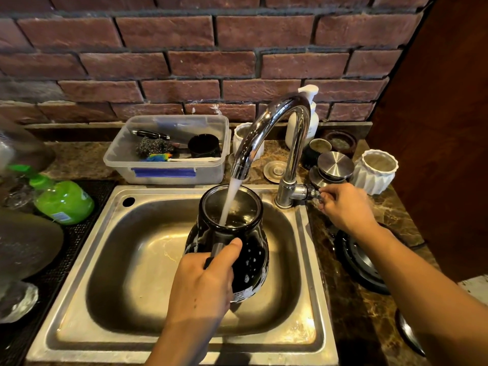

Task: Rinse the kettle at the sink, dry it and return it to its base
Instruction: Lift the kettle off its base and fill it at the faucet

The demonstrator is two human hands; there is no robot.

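Observation:
A black kettle (249, 249) without its lid hangs upright over the steel sink (111, 249). My left hand (203, 281) grips its handle from the near side. Water streams from the chrome tap (266, 128) straight into the kettle's open mouth. My right hand (343, 207) pinches the tap's lever (313, 192) at the base of the tap, right of the sink. The kettle's round black base (359, 262) lies on the counter to the right, partly hidden under my right forearm.
A clear plastic tub (163, 165) with scrubbers and a brush stands behind the sink. A green detergent bottle (63, 200) lies on the left mat. White pots (375, 170), a steel lid (335, 162) and a soap pump (309, 117) crowd the back right. Brick wall behind.

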